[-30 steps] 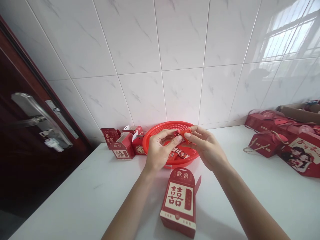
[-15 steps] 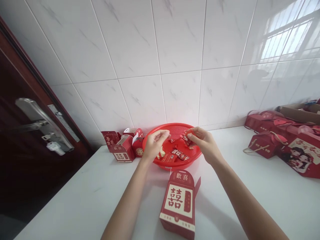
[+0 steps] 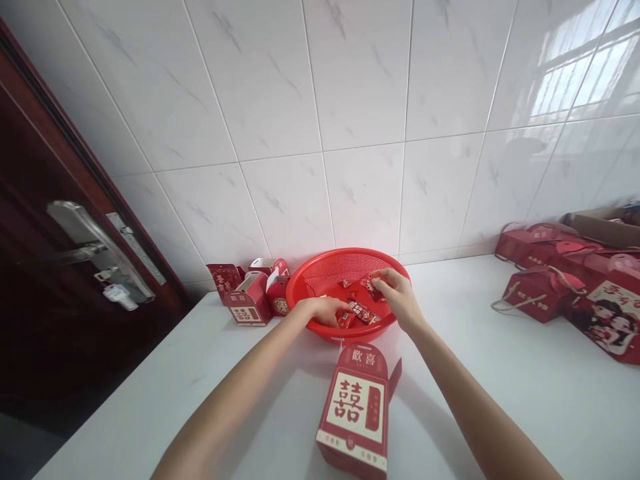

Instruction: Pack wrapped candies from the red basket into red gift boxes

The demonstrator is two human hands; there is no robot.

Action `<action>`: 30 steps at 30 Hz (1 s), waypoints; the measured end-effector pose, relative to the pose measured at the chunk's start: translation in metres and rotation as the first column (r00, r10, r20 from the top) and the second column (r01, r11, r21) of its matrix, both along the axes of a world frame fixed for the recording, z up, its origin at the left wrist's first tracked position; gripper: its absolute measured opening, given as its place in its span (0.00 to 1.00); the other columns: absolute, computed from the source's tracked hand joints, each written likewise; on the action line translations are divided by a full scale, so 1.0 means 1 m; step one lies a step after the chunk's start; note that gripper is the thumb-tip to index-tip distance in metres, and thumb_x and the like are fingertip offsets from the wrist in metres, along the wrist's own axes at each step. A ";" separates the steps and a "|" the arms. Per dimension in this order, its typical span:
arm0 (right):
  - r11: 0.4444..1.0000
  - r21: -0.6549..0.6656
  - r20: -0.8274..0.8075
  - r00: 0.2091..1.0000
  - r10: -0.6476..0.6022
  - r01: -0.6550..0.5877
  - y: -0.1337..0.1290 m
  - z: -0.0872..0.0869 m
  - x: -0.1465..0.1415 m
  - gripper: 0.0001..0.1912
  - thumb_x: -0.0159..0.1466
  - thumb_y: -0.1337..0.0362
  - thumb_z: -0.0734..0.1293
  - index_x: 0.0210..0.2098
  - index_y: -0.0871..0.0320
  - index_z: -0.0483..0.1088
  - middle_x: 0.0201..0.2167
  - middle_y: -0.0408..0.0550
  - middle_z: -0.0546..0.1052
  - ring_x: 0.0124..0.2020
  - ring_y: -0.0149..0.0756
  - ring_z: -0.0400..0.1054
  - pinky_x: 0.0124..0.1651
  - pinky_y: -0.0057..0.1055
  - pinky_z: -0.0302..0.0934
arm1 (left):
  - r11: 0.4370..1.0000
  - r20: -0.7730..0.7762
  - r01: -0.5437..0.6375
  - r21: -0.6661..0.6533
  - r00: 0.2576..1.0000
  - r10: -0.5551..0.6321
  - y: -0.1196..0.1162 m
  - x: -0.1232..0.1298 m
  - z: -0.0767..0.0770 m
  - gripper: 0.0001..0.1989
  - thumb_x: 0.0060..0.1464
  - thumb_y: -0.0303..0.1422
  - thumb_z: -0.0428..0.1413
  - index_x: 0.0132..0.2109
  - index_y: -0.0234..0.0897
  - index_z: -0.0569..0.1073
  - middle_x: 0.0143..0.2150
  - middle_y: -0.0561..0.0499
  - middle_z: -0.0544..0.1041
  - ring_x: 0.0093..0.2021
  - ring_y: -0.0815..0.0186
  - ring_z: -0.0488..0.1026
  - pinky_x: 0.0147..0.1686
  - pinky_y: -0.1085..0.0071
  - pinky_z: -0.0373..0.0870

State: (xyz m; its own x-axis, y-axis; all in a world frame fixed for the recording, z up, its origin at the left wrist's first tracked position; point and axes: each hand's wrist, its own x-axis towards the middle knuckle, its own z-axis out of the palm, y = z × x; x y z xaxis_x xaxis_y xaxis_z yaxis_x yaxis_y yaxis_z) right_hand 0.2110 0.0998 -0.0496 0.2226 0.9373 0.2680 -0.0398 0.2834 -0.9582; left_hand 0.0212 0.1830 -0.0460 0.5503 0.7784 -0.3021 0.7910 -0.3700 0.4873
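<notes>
A red plastic basket (image 3: 306, 283) with a mesh wall holds several small red wrapped sweets. My left hand (image 3: 324, 310) reaches over its near left rim, with bent fingers closed on a red packet (image 3: 346, 321) at the bottom; the thumb is mostly hidden. At the right side of the basket, my right hand (image 3: 397, 297) pinches a red wrapped sweet (image 3: 369, 287) between thumb and fingers. A dark red wrapper with white print (image 3: 364, 312) lies between the hands. Nearer to me stands a red carton (image 3: 354, 407) with gold-white panels, its top flaps open.
Small red cartons (image 3: 249, 303) are grouped left of the basket against the tiled wall (image 3: 280, 200). On the right stand a red box with a cord handle (image 3: 537, 293) and larger red gift boxes (image 3: 613, 310). A door with keys in its lock (image 3: 117, 293) is at the left.
My left hand has lowered from above the basket onto the packets inside it. My right hand has dropped slightly with its sweet. The view has shifted a little.
</notes>
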 end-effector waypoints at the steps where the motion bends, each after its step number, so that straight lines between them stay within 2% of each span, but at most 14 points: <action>1: 1.000 0.001 0.004 1.000 0.002 -0.002 0.000 0.000 0.001 0.13 0.54 0.53 0.70 0.30 0.56 0.71 0.26 0.45 0.76 0.27 0.36 0.68 0.30 0.33 0.64 | 1.000 -0.018 0.009 0.014 1.000 -0.009 0.000 0.001 -0.002 0.30 0.27 0.25 0.67 0.44 0.48 0.83 0.32 0.55 0.82 0.32 0.58 0.79 0.28 0.71 0.71; 3: 1.000 0.002 0.011 1.000 0.007 -0.007 0.001 0.000 0.002 0.13 0.54 0.53 0.70 0.30 0.56 0.70 0.26 0.45 0.75 0.27 0.36 0.68 0.31 0.33 0.64 | 0.999 -0.036 0.010 0.053 0.999 -0.008 0.000 0.000 -0.005 0.28 0.30 0.27 0.67 0.45 0.46 0.83 0.32 0.54 0.82 0.32 0.57 0.79 0.29 0.70 0.71; 5: 1.000 0.003 0.016 1.000 0.007 -0.007 0.001 -0.001 0.002 0.14 0.54 0.52 0.70 0.30 0.56 0.70 0.27 0.45 0.76 0.28 0.36 0.69 0.31 0.34 0.64 | 0.993 -0.032 -0.005 0.116 0.999 0.009 -0.001 -0.001 -0.005 0.28 0.33 0.29 0.68 0.48 0.44 0.81 0.36 0.51 0.83 0.35 0.55 0.80 0.32 0.69 0.73; 9: 1.000 0.006 0.029 1.000 -0.001 0.001 0.001 -0.002 0.001 0.14 0.53 0.52 0.71 0.30 0.56 0.71 0.29 0.47 0.77 0.30 0.38 0.70 0.34 0.34 0.65 | 0.955 0.024 -0.068 0.289 0.998 0.064 -0.004 -0.001 -0.001 0.24 0.44 0.28 0.66 0.51 0.43 0.79 0.52 0.46 0.81 0.53 0.51 0.77 0.50 0.65 0.72; 12: 1.000 0.008 0.038 0.999 -0.004 0.004 0.000 -0.002 0.001 0.14 0.53 0.52 0.71 0.30 0.56 0.71 0.29 0.47 0.77 0.31 0.39 0.71 0.34 0.35 0.65 | 0.912 0.060 -0.150 0.381 0.989 0.137 -0.006 0.002 0.003 0.22 0.51 0.28 0.63 0.55 0.41 0.77 0.56 0.44 0.79 0.58 0.51 0.74 0.56 0.62 0.68; 15: 1.000 0.008 0.048 0.999 -0.007 0.007 0.000 -0.002 0.001 0.14 0.54 0.53 0.71 0.30 0.56 0.71 0.29 0.47 0.77 0.31 0.39 0.71 0.34 0.35 0.65 | 0.870 0.083 -0.236 0.434 0.972 0.222 -0.008 0.002 0.004 0.23 0.54 0.28 0.61 0.58 0.40 0.74 0.58 0.41 0.78 0.58 0.51 0.74 0.55 0.62 0.68; 18: 1.000 0.009 0.057 0.998 -0.009 0.008 0.000 -0.002 0.001 0.13 0.54 0.53 0.70 0.30 0.56 0.71 0.29 0.47 0.77 0.31 0.38 0.70 0.34 0.35 0.64 | 0.837 0.104 -0.298 0.458 0.954 0.282 -0.008 0.002 0.004 0.22 0.53 0.26 0.60 0.56 0.39 0.74 0.57 0.41 0.78 0.57 0.51 0.74 0.54 0.62 0.68; 21: 1.000 0.009 0.064 0.998 -0.009 0.009 0.000 -0.003 0.001 0.13 0.54 0.53 0.70 0.30 0.56 0.71 0.29 0.46 0.77 0.31 0.38 0.70 0.35 0.35 0.64 | 0.813 0.151 -0.363 0.456 0.931 0.331 -0.005 0.000 0.002 0.21 0.53 0.25 0.60 0.55 0.38 0.75 0.56 0.41 0.79 0.57 0.51 0.74 0.52 0.64 0.68; 25: 1.000 0.013 0.070 0.998 -0.001 0.000 -0.001 -0.003 0.000 0.13 0.54 0.52 0.70 0.30 0.56 0.71 0.28 0.46 0.76 0.31 0.38 0.70 0.35 0.35 0.64 | 0.758 0.259 -0.483 0.439 0.875 0.408 0.001 -0.004 0.000 0.19 0.58 0.28 0.55 0.56 0.36 0.74 0.58 0.40 0.78 0.59 0.52 0.74 0.51 0.65 0.68; 27: 1.000 0.015 0.071 0.997 0.001 -0.002 -0.001 -0.002 0.000 0.13 0.54 0.52 0.70 0.30 0.56 0.70 0.28 0.45 0.76 0.30 0.38 0.69 0.34 0.35 0.64 | 0.728 0.319 -0.540 0.422 0.840 0.438 0.004 -0.005 0.000 0.18 0.60 0.30 0.53 0.56 0.38 0.75 0.58 0.42 0.79 0.58 0.53 0.74 0.50 0.66 0.68; 30: 1.000 0.015 0.073 0.997 0.005 -0.006 -0.001 -0.002 0.000 0.13 0.55 0.52 0.70 0.30 0.56 0.70 0.28 0.45 0.75 0.30 0.37 0.69 0.34 0.35 0.64 | 0.705 0.395 -0.594 0.386 0.798 0.456 0.007 -0.006 0.001 0.15 0.60 0.31 0.52 0.52 0.41 0.77 0.53 0.47 0.82 0.53 0.55 0.77 0.47 0.67 0.69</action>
State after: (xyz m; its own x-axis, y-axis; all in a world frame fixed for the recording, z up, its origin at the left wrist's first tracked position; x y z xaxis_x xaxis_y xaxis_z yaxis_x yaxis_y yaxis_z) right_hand 0.2114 0.0991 -0.0520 0.1972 0.9341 0.2976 0.0282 0.2981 -0.9541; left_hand 0.0153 0.1897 -0.0445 0.0073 0.9638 0.2666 0.8007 -0.1653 0.5758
